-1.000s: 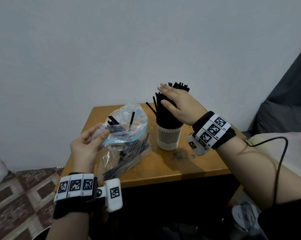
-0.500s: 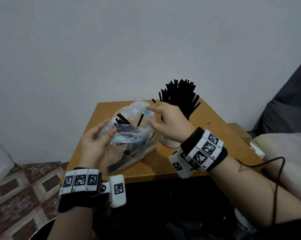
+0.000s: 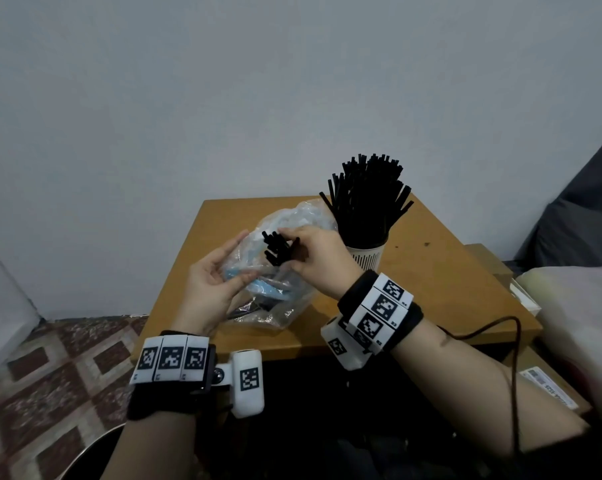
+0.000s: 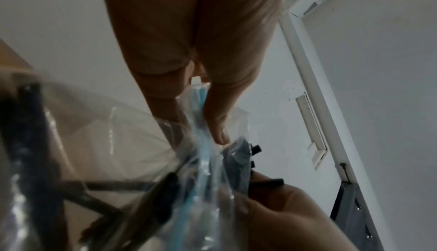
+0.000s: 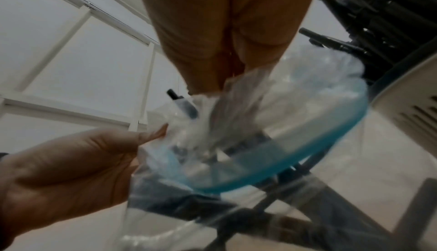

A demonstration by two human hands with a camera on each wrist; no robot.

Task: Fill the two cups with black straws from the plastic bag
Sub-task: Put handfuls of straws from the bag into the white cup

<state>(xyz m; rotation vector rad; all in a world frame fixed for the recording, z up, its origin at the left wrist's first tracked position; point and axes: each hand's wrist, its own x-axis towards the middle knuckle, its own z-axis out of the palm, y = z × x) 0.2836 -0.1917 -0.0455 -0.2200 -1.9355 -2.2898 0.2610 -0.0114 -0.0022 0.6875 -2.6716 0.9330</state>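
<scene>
A clear plastic bag (image 3: 275, 306) with a blue zip rim lies on the wooden table (image 3: 431, 282), with black straws inside. My left hand (image 3: 220, 275) pinches the bag's near rim (image 4: 201, 105) between thumb and fingers. My right hand (image 3: 313, 254) is at the bag's mouth and grips a small bunch of black straws (image 3: 277, 247) that sticks up out of it. Just behind my right hand stands a white ribbed cup (image 3: 367, 254) packed with upright black straws (image 3: 365, 199). I see only this one cup.
The table stands against a grey wall. A cardboard box (image 3: 493, 265) and pale bags (image 3: 576, 306) sit to its right. Patterned floor tiles (image 3: 60, 368) lie at the lower left. A black cable (image 3: 514, 358) hangs from my right wrist.
My right hand left the straws in the cup, came left to the bag's mouth and took hold of a bunch of straws. My left hand kept its pinch on the bag rim.
</scene>
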